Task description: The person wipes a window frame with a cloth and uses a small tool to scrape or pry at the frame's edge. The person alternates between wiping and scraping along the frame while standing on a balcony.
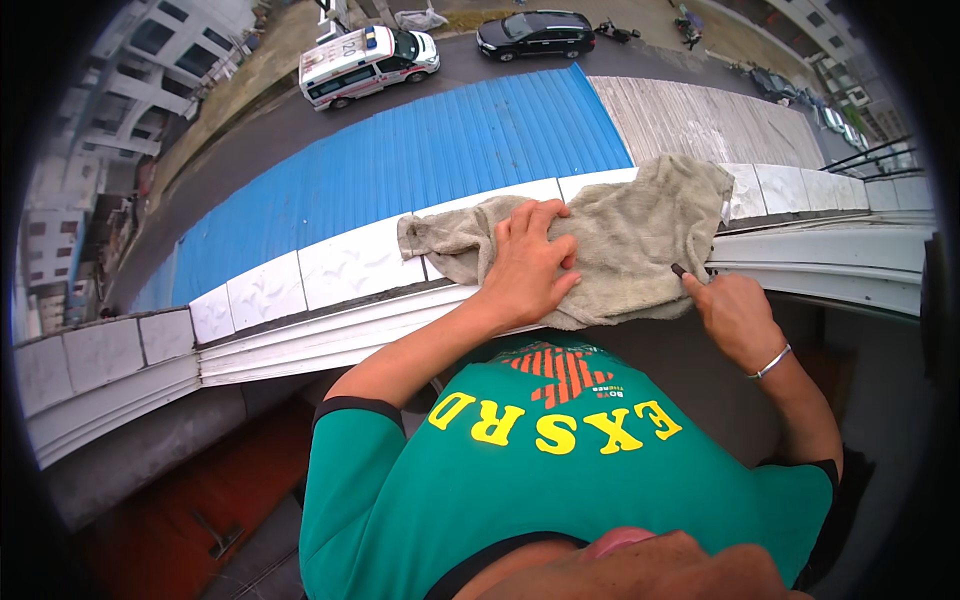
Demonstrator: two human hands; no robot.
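A grey-beige cloth [650, 235] lies rumpled over the white tiled sill and the window frame. My left hand [530, 262] presses on its middle, fingers bent into the fabric and closed on it. At the cloth's right edge, my right hand [735, 318] is closed, index finger stretched along a thin dark stick-like thing [679, 270]. Only the tip of that thing shows, touching the cloth; the rest is hidden in the fist, so its kind cannot be told. A light band circles my right wrist.
White frame rails [310, 335] run along the sill [365, 265] on both sides of the cloth. Beyond the ledge, far below, lie a blue corrugated roof [420, 150] and a street with an ambulance [365, 65] and a dark car [535, 35].
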